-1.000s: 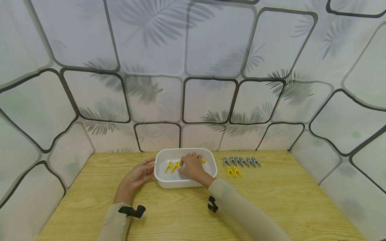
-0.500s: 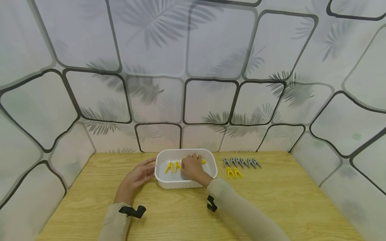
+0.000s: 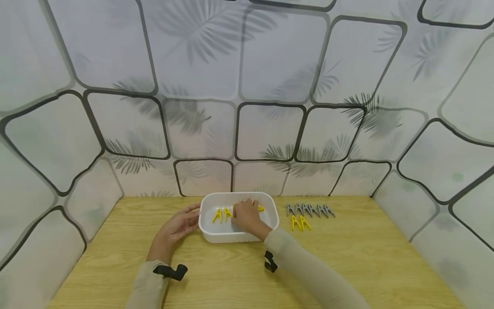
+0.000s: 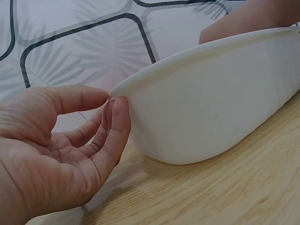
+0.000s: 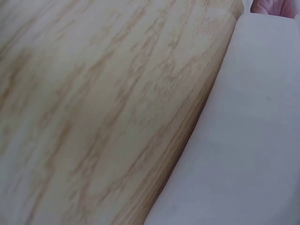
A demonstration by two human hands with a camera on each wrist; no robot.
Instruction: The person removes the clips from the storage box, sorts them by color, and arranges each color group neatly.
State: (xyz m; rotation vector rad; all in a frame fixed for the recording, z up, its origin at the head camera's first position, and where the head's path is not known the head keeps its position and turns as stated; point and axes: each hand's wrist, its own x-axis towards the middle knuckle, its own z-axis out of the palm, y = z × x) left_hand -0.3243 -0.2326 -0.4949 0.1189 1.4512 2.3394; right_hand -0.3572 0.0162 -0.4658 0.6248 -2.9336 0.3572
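Observation:
A white plastic tub [image 3: 238, 237] stands on the table with several yellow clothespins inside; two of them, a left clothespin [image 3: 217, 216] and its neighbour [image 3: 227, 214], lie side by side. My left hand [image 4: 70, 140] pinches the tub's left rim between thumb and fingertips. Inside the tub, my right hand [image 3: 247, 216] has curled fingers pointing down at a yellow clothespin, of which only a bit shows by the fingers. Part of another yellow clothespin [image 3: 261, 209] peeks out to the right of that hand. The right wrist view shows mostly tub wall and table, not the right fingers.
Right of the tub, a row of several grey clothespins [image 3: 310, 210] lies on the wooden table [image 3: 216, 274]. In front of them lie two yellow clothespins [image 3: 301, 222]. A patterned curtain [image 3: 266, 133] encloses the table at the back and sides.
My right hand has shifted slightly right inside the tub, away from the two left clothespins, and its fingers have drawn in. My left hand stays at the rim.

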